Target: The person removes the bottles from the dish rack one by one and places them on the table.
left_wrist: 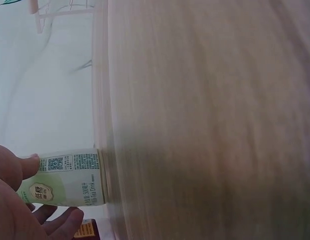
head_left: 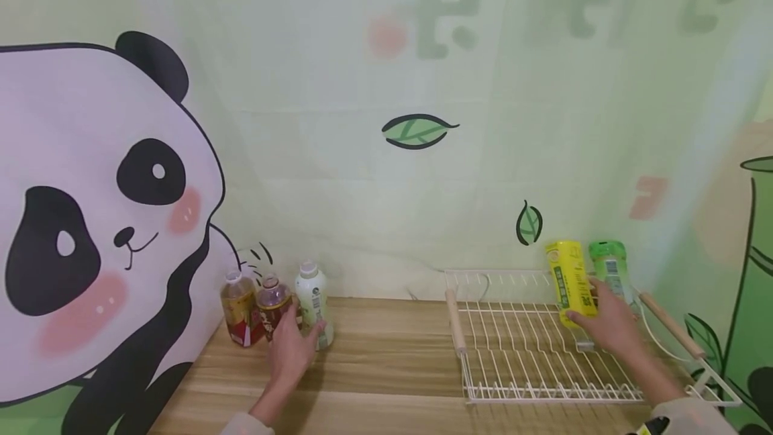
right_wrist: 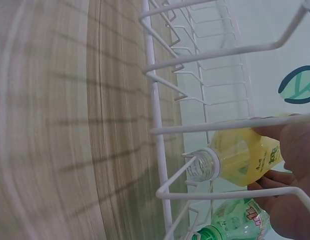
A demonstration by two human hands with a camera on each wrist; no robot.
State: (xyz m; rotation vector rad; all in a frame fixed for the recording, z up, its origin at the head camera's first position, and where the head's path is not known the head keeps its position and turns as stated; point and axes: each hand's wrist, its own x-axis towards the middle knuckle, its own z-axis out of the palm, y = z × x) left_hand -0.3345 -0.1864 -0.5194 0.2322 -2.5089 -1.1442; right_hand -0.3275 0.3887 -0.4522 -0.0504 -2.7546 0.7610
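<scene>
At the left of the head view my left hand holds a white milk tea bottle that stands upright on the wooden table. The left wrist view shows the thumb on one side of this bottle and the fingers on the other. My right hand grips a yellow drink bottle, upside down, in the white wire rack. In the right wrist view its clear threaded neck points down among the wires. A green-tinted bottle, also upside down, stands beside it.
Left of the milk tea stand a bottle with a dark red label and an amber drink bottle. The rack has wooden handles on both sides. A panda-printed backdrop hangs behind the table.
</scene>
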